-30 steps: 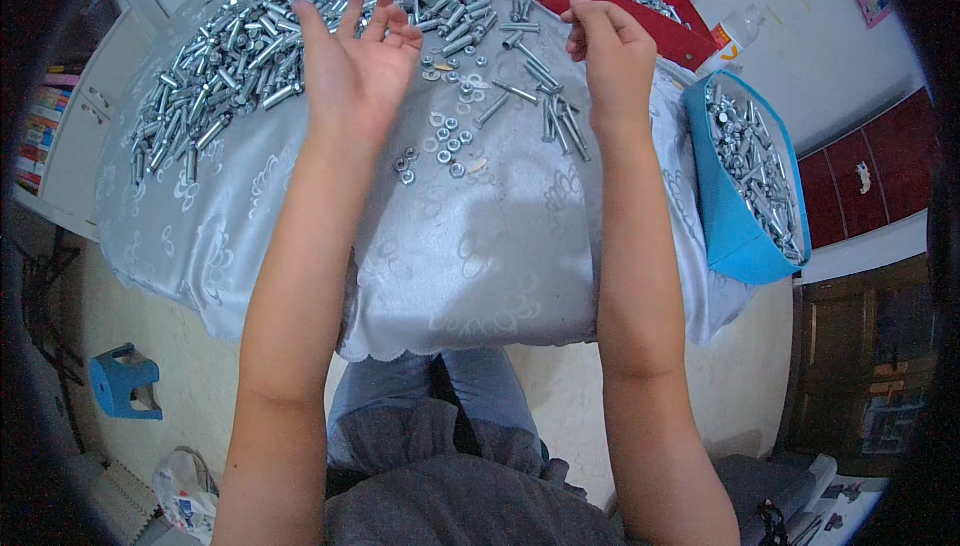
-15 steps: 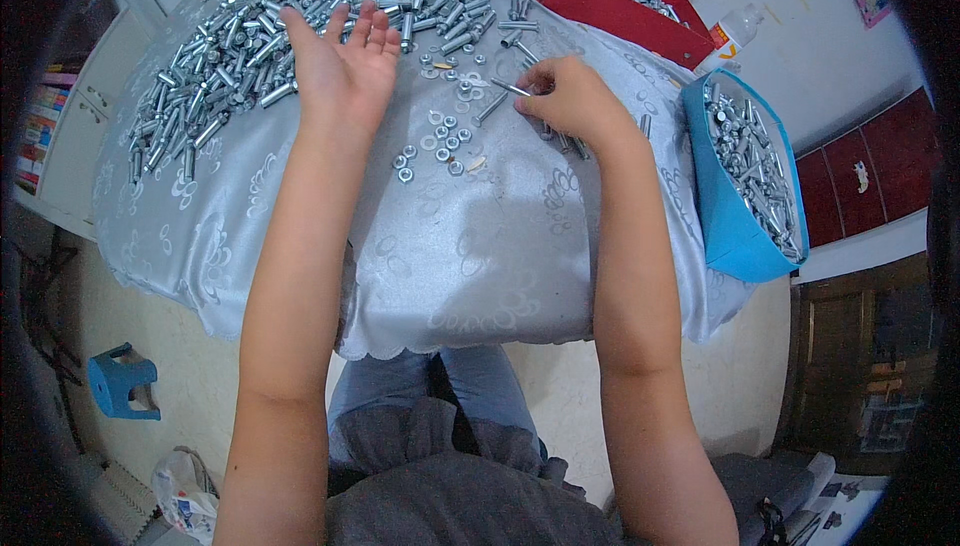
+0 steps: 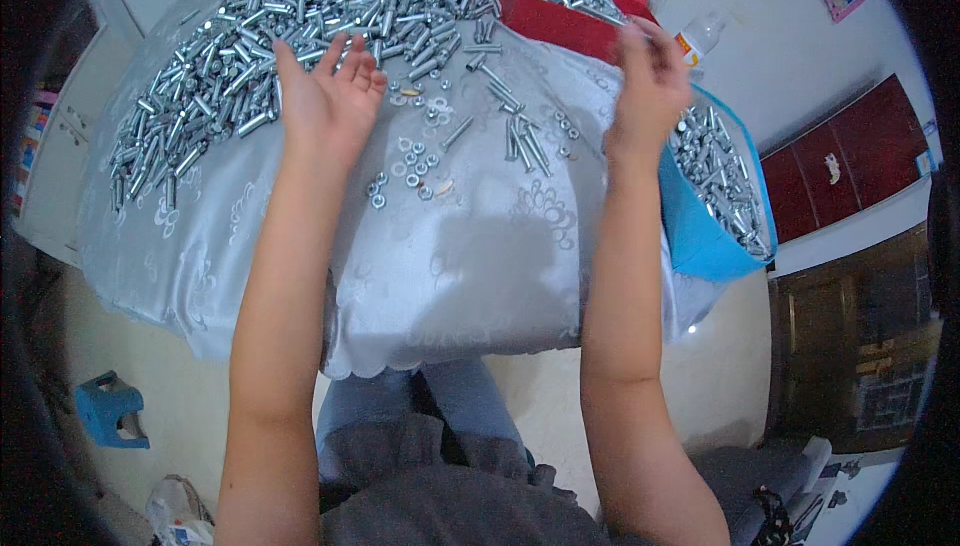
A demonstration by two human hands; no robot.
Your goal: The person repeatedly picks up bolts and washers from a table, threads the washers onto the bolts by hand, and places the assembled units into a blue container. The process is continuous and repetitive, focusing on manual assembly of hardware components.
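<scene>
My left hand (image 3: 332, 111) is palm up with its fingers apart, holding nothing, just in front of a large heap of silver metal bolts (image 3: 340, 16). My right hand (image 3: 648, 86) is raised between the red box (image 3: 555, 21) and the blue bin (image 3: 690, 231); its fingers are smeared by motion, so any held thing cannot be made out. Silver bolts fill both containers. A single bolt (image 3: 458, 134) lies between my hands, with a small bunch of bolts (image 3: 525, 144) to its right. Several nuts (image 3: 415, 161) and washers are scattered near my left hand.
A few more nuts (image 3: 566, 129) lie left of my right wrist. Behind the blue bin stands a clear bottle (image 3: 702, 36) with an orange label. A shiny grey cloth (image 3: 470, 276) covers the table, and a blue stool (image 3: 110, 408) is on the floor at left.
My right hand, pinching a slim bolt earlier, has left the loose bolts and swung right towards the containers. The bunch it covered now shows. My left hand keeps its pose; the view has shifted slightly.
</scene>
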